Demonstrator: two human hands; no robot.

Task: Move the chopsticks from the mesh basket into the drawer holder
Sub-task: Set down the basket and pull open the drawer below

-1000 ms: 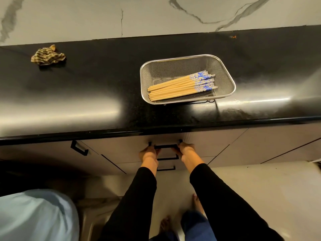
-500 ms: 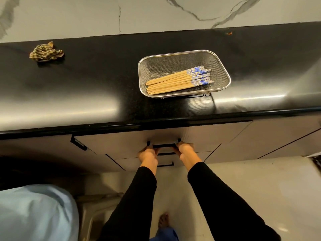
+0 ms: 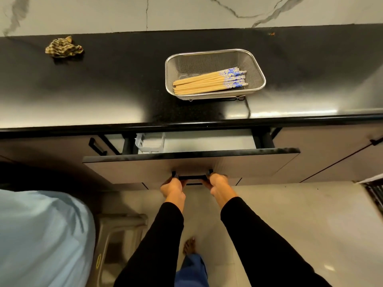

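Observation:
A metal mesh basket (image 3: pixel 257 69) stands on the black counter (image 3: pixel 124 90), right of centre. Inside it lies a bundle of wooden chopsticks (image 3: pixel 203 83) with blue-and-white patterned ends pointing right. Below the counter edge the top drawer (image 3: pixel 248 162) is partly pulled out. A white plastic holder (image 3: pixel 150 142) shows at the left of the drawer's inside. My left hand (image 3: pixel 173 186) and my right hand (image 3: pixel 218 183) both grip the drawer's black handle (image 3: pixel 192 177) from its two ends.
A crumpled striped cloth (image 3: pixel 63 48) lies at the counter's back left. A marble wall (image 3: pixel 186 11) backs the counter. More drawer fronts with black handles flank the open one. A pale blue shape (image 3: pixel 41 235) and a plastic stool (image 3: pixel 120 235) fill the lower left floor.
The drawer was closed, and both hands have pulled it out toward me, baring its inside and the white holder. The basket and chopsticks have stayed put.

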